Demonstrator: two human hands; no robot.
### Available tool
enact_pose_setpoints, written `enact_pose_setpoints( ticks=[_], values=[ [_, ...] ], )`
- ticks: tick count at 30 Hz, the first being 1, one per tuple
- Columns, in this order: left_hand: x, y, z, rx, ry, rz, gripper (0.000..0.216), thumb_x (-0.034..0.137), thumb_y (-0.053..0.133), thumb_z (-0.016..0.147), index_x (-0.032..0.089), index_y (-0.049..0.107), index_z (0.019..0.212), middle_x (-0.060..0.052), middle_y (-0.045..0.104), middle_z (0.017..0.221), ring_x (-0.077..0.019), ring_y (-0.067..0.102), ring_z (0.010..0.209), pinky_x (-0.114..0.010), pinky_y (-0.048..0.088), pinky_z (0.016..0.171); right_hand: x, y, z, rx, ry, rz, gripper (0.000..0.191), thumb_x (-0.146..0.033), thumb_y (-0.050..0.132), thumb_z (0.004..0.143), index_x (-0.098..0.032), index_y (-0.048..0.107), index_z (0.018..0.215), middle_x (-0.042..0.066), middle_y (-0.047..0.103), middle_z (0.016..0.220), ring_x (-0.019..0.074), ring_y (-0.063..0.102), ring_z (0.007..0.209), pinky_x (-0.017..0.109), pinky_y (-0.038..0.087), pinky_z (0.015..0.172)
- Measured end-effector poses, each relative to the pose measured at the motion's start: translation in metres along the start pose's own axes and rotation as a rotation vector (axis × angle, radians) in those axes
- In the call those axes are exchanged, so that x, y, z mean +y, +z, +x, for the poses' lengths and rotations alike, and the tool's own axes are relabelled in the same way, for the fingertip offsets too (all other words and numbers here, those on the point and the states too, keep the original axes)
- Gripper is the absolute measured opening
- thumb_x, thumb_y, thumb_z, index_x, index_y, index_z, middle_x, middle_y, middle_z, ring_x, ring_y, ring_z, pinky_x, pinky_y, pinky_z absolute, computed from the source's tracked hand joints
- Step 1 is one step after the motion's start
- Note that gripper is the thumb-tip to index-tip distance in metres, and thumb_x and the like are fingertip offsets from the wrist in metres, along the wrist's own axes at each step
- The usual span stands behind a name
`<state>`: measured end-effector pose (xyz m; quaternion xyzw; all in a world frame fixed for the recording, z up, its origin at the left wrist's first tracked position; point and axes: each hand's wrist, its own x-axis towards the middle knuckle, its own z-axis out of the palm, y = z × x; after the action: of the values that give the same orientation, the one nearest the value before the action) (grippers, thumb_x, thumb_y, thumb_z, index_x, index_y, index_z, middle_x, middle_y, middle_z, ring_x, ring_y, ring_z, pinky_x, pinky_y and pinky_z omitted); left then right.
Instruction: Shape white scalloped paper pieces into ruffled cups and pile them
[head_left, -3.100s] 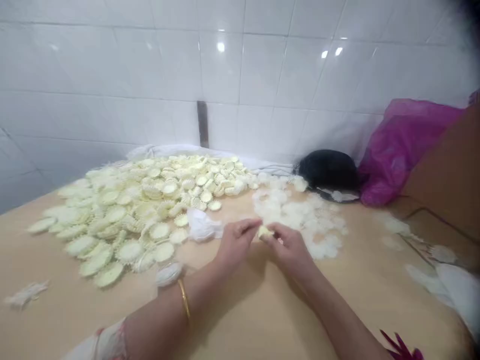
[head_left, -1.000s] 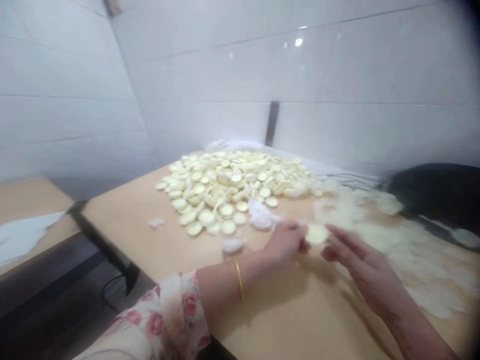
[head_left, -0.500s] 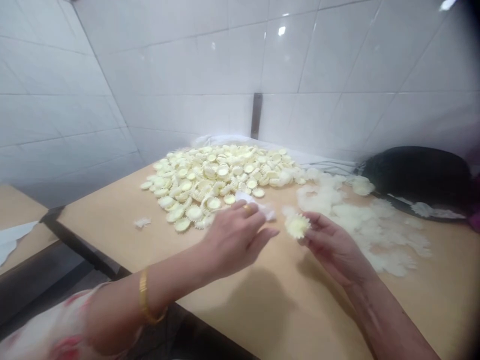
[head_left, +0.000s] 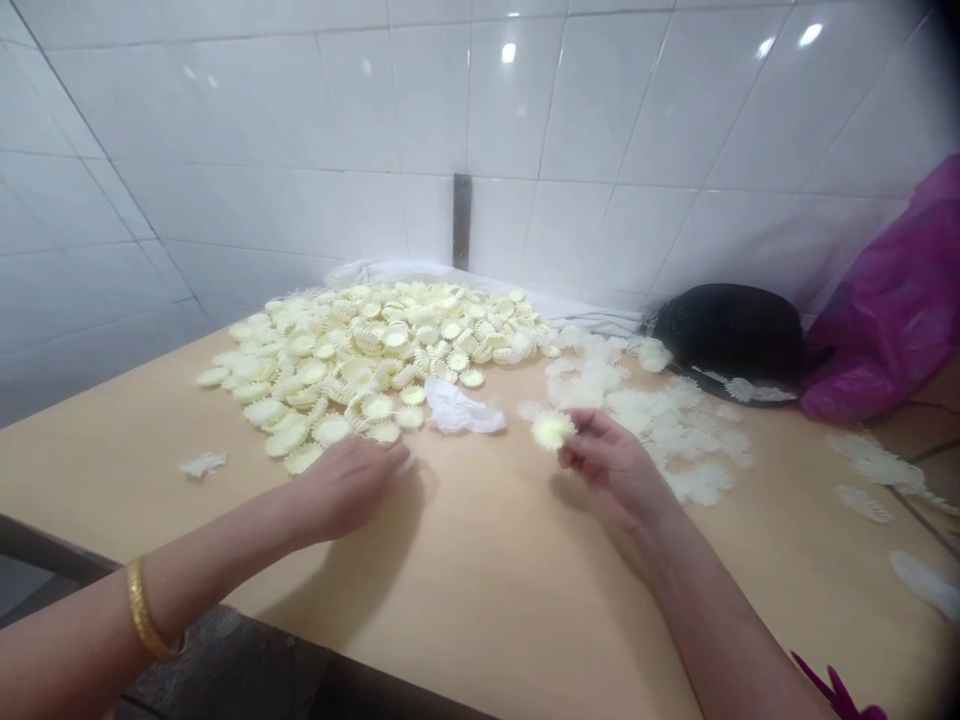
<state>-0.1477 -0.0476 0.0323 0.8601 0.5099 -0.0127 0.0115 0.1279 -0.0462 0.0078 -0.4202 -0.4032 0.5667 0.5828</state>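
Observation:
My right hand (head_left: pixel 611 465) pinches a small pale yellow disc with a scalloped, flower-like edge (head_left: pixel 553 430), held above the table. At the near edge of a heap of similar scalloped discs (head_left: pixel 382 335), my left hand (head_left: pixel 356 487) reaches low with its fingers closed together. A whitish bit shows at its fingertips, too small to make out. Between the hands, a crumpled white piece of thin cloth or paper (head_left: pixel 461 408) lies on the table. Thin, whitish scalloped pieces (head_left: pixel 675 425) are spread flat behind my right hand.
The light wooden table (head_left: pixel 480 590) stands against a tiled wall (head_left: pixel 585 120). At the right back are a black rounded object (head_left: pixel 727 330) and a magenta plastic bag (head_left: pixel 892 310). One loose white scalloped piece (head_left: pixel 202 465) lies at the left. Purple scissor-like handles (head_left: pixel 836 690) show at the lower right.
My left hand has moved left and down, from over the crumpled white piece to the heap's near edge. My right hand still holds its disc. The view has turned right, showing the magenta bag.

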Motion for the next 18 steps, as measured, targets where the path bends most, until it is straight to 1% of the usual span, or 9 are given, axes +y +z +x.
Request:
enact_pose_setpoints(
  ticks=[2, 5, 9, 12, 15, 17, 18],
  values=[
    [-0.0003, -0.0004, 0.0016, 0.000, -0.028, 0.029, 0.017, 0.019, 0.036, 0.078, 0.018, 0.050, 0.069, -0.001, 0.042, 0.051, -0.0147, 0.039, 0.048, -0.027, 0.025, 0.050, 0.0002, 0.0004, -0.0001, -0.024, -0.002, -0.005, 0.027, -0.022, 0.072, 0.054, -0.019, 0.060, 0.079, -0.005, 0.053, 0.064, 0.0078, 0.049, 0.051, 0.024, 0.038, 0.052],
    [0.0009, -0.0008, 0.0022, 0.034, -0.075, 0.050, 0.015, 0.013, 0.038, 0.074, 0.019, 0.043, 0.061, 0.000, 0.036, 0.048, -0.0129, 0.032, 0.044, -0.027, 0.019, 0.048, 0.0015, -0.0001, 0.0006, -0.040, 0.005, -0.009, 0.026, -0.021, 0.071, 0.055, -0.019, 0.060, 0.078, -0.005, 0.053, 0.064, 0.0077, 0.048, 0.051, 0.024, 0.038, 0.052],
    [0.0006, 0.0031, 0.0009, 0.079, -0.088, 0.031, 0.017, 0.017, 0.037, 0.077, 0.019, 0.039, 0.060, -0.001, 0.042, 0.052, -0.0146, 0.035, 0.048, -0.027, 0.018, 0.048, 0.0031, -0.0016, 0.0017, -0.030, 0.015, -0.005, 0.026, -0.021, 0.071, 0.055, -0.019, 0.060, 0.078, -0.005, 0.052, 0.063, 0.0077, 0.048, 0.051, 0.024, 0.037, 0.053],
    [0.0015, 0.0055, -0.0003, 0.119, -0.063, 0.028, 0.022, 0.019, 0.032, 0.080, 0.019, 0.041, 0.060, -0.004, 0.048, 0.058, -0.0171, 0.042, 0.055, -0.027, 0.023, 0.051, 0.0034, -0.0011, 0.0021, -0.040, 0.020, 0.013, 0.026, -0.021, 0.072, 0.055, -0.018, 0.060, 0.078, -0.005, 0.053, 0.063, 0.0073, 0.048, 0.051, 0.023, 0.037, 0.052],
    [0.0026, 0.0051, -0.0021, 0.145, -0.011, -0.007, 0.027, 0.023, 0.032, 0.083, 0.018, 0.049, 0.062, -0.006, 0.055, 0.068, -0.0188, 0.048, 0.064, -0.030, 0.032, 0.061, 0.0030, 0.0005, 0.0019, -0.045, 0.024, 0.029, 0.026, -0.021, 0.072, 0.054, -0.018, 0.060, 0.077, -0.005, 0.054, 0.062, 0.0068, 0.048, 0.051, 0.022, 0.036, 0.051],
    [0.0021, 0.0025, -0.0046, 0.183, -0.007, -0.042, 0.028, 0.028, 0.034, 0.084, 0.018, 0.056, 0.071, -0.005, 0.058, 0.070, -0.0184, 0.051, 0.066, -0.036, 0.034, 0.076, 0.0026, 0.0011, 0.0017, -0.047, 0.024, 0.036, 0.025, -0.020, 0.072, 0.055, -0.018, 0.060, 0.076, -0.005, 0.055, 0.062, 0.0067, 0.048, 0.050, 0.021, 0.036, 0.051],
    [0.0017, 0.0001, -0.0064, 0.201, -0.009, -0.055, 0.028, 0.032, 0.035, 0.084, 0.019, 0.058, 0.076, -0.004, 0.060, 0.071, -0.0180, 0.053, 0.066, -0.040, 0.031, 0.084, 0.0025, 0.0011, 0.0016, -0.048, 0.023, 0.041, 0.024, -0.020, 0.072, 0.055, -0.018, 0.060, 0.076, -0.006, 0.055, 0.062, 0.0066, 0.048, 0.050, 0.021, 0.036, 0.051]
  ],
)
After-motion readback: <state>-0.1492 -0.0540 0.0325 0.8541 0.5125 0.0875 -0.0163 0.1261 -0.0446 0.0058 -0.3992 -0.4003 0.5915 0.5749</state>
